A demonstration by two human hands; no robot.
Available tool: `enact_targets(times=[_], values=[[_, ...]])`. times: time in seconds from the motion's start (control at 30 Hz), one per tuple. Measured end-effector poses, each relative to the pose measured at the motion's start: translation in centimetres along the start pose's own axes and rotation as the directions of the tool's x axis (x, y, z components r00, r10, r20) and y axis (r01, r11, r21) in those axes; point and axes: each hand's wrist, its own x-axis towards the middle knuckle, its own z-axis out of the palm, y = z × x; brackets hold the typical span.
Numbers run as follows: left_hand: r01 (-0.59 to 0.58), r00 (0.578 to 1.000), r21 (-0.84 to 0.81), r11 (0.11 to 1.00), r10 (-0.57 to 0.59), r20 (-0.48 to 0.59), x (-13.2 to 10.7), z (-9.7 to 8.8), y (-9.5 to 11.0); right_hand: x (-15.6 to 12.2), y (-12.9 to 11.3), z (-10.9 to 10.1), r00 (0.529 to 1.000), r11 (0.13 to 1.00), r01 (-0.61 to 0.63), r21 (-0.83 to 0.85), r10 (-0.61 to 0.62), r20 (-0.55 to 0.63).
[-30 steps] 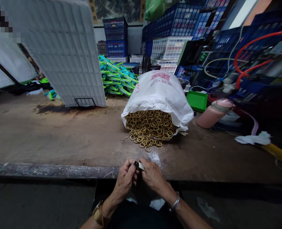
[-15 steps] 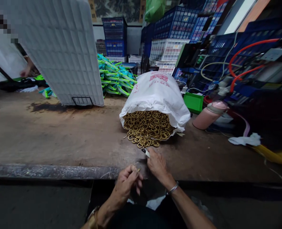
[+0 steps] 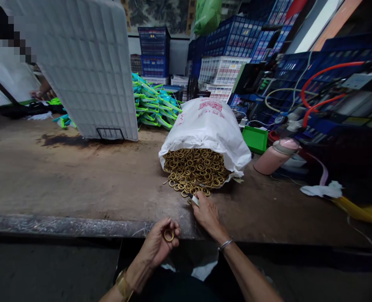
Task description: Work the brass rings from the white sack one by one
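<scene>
Down at the table edge (image 3: 63, 226), the left hand (image 3: 157, 245) pinches one brass ring (image 3: 169, 235) between curled fingers. Further out, the right hand (image 3: 206, 214) grips a small tool (image 3: 193, 199), touching the rings (image 3: 195, 170) spilling from the white sack (image 3: 207, 126).

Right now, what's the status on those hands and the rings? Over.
Left hand pinching one brass ring at table edge. Right hand holding small tool against spilled rings by white sack. Nothing between.

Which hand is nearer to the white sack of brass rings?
Right. The right hand touches the rings spilled at the white sack's mouth; the left hand holds one ring at the bench edge.
</scene>
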Motion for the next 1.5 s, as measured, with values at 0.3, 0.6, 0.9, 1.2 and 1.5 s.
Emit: enact_targets(times=[0.3, 0.6, 0.9, 1.2, 1.5], values=[[-0.356, 0.897, 0.678, 0.643, 0.438, 0.056, 0.6, 0.3, 0.8, -1.5, -2.6, -0.3, 0.939, 0.704, -0.179, 0.687, -0.087, 0.334], [-0.477, 0.842, 0.760, 0.441, 0.477, 0.251, 0.6, -0.2, 1.0, -2.5, -3.4, -0.3, 0.833, 0.508, -0.431, 0.746, -0.093, 0.545], [-0.371, 0.903, 0.720, 0.587, 0.410, 0.131, 0.7, -0.3, 0.9, -2.4, -3.7, 0.3, 0.927, 0.703, -0.154, 0.695, -0.140, 0.348], [-0.253, 0.967, 0.567, 0.784, 0.214, 0.136, 0.5, -0.5, 1.0, -2.5, -3.4, 0.6, 0.925, 0.677, -0.156, 0.719, -0.154, 0.346], [-0.270, 0.952, 0.637, 0.722, 0.300, 0.064, 0.6, 0.3, 1.0, -3.5, -3.0, 0.3, 0.908, 0.902, 0.235, 0.361, -0.336, 0.251]])
